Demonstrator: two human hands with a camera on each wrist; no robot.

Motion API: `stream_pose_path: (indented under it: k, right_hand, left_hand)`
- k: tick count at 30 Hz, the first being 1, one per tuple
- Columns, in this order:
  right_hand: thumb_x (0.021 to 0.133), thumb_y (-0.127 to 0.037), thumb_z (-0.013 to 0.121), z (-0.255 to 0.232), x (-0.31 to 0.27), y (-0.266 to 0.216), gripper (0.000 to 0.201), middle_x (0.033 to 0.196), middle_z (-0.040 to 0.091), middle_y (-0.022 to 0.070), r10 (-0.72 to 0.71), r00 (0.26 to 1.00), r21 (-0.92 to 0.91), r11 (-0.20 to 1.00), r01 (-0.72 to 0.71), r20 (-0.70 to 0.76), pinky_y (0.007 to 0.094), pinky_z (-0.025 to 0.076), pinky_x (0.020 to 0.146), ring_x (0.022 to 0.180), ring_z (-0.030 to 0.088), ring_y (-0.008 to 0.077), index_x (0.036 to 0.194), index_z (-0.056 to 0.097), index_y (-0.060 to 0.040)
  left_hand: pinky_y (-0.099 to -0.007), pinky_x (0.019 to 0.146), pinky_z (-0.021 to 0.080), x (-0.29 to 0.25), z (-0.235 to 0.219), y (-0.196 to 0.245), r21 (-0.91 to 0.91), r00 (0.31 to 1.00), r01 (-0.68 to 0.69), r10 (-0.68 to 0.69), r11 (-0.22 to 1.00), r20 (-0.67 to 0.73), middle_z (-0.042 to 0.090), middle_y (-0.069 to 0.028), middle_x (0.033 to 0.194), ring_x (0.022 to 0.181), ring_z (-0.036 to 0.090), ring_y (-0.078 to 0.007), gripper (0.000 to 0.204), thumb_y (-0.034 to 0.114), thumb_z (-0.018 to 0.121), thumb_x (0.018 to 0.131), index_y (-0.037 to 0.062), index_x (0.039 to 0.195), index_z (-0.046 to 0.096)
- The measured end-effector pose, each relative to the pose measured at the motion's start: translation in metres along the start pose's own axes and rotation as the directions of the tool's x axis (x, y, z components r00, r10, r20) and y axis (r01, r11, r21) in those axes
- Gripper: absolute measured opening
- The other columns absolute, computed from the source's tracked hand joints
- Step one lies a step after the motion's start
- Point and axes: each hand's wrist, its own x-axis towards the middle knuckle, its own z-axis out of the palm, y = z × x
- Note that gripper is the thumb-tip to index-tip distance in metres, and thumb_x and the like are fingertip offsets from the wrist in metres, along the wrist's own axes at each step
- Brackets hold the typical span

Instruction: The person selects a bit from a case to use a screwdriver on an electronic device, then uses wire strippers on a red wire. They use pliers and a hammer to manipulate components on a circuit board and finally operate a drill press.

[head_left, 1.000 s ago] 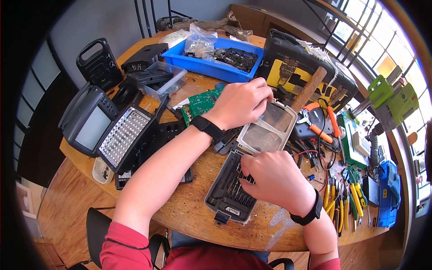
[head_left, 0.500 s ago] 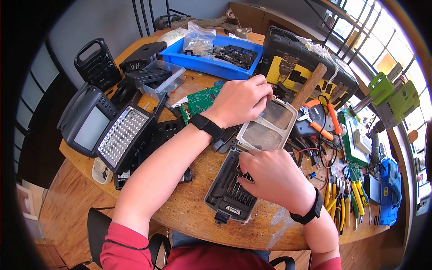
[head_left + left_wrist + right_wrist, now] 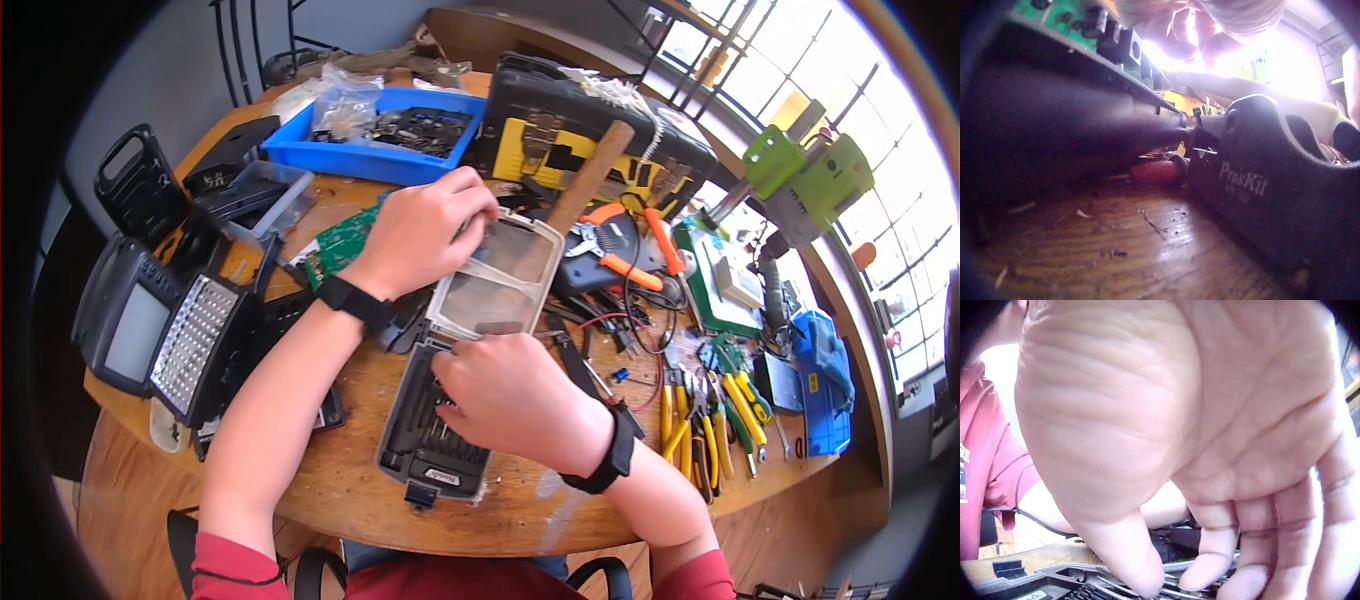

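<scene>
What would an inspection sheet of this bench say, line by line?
Surface: wooden tabletop, small debris, pale smear near the front edge.
Job's things: grey case open, clear lid raised.
Clutter: yellow-handled pliers at right, blue tray full of parts, green circuit board.
Grippers: bare hands; left hand by the lid, grip unclear; right hand over the case, fingers relaxed.
Cables: black cable and red wire, loose.
Surroundings: bright window at right.
</scene>
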Motion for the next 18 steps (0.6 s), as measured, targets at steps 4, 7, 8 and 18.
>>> stream_pose_path:
  k: [4,7,8,18]
  right_hand:
    - [0.086,-0.029,0.075,0.0043,0.0019,-0.0007,0.03,0.074,0.069,0.014,0.011,1.0,0.012,1.0,-0.011,-0.023,0.0425,0.055,0.065,0.073,0.071,0.0339,0.084,0.065,-0.0011]
    - [0.087,-0.029,0.074,0.0032,0.0015,-0.0021,0.03,0.073,0.068,0.0144,0.011,0.999,0.016,1.0,-0.01,-0.035,0.0421,0.055,0.064,0.072,0.071,0.0335,0.083,0.064,-0.0007]
    - [0.087,-0.029,0.074,0.0038,0.0014,-0.002,0.03,0.073,0.068,0.0144,0.015,0.999,0.016,1.0,-0.014,-0.037,0.0421,0.055,0.064,0.072,0.071,0.0335,0.083,0.064,-0.0007]
    - [0.089,-0.032,0.071,-0.001,-0.0005,-0.0003,0.032,0.069,0.068,0.0155,-0.006,0.999,0.008,1.0,0.006,-0.042,0.043,0.056,0.064,0.069,0.071,0.0346,0.08,0.066,-0.0019]
  left_hand:
    - [-0.0422,0.069,0.055,0.0009,-0.0044,0.0046,-0.005,1.0,0.001,-0.001,1.0,0.002,0.066,-0.005,0.095,0.082,0.069,-0.0293,0.004,0.009,0.064,0.091,0.0094,0.093,0.067]
    - [-0.0413,0.067,0.054,0.001,-0.0035,0.0034,-0.01,1.0,-0.016,0.016,1.0,-0.007,0.067,-0.0053,0.096,0.079,0.068,-0.0297,0.005,0.007,0.064,0.091,0.0088,0.094,0.068]
    - [-0.0404,0.065,0.053,0.001,-0.0029,0.003,-0.017,0.999,-0.029,0.029,0.999,-0.018,0.067,-0.0058,0.097,0.075,0.067,-0.0302,0.006,0.005,0.064,0.091,0.0083,0.094,0.069]
    - [-0.0419,0.068,0.056,0.0018,-0.0043,0.0043,0.004,1.0,-0.022,0.022,1.0,-0.012,0.066,-0.0055,0.094,0.081,0.069,-0.0299,0.004,0.009,0.064,0.091,0.0095,0.093,0.067]
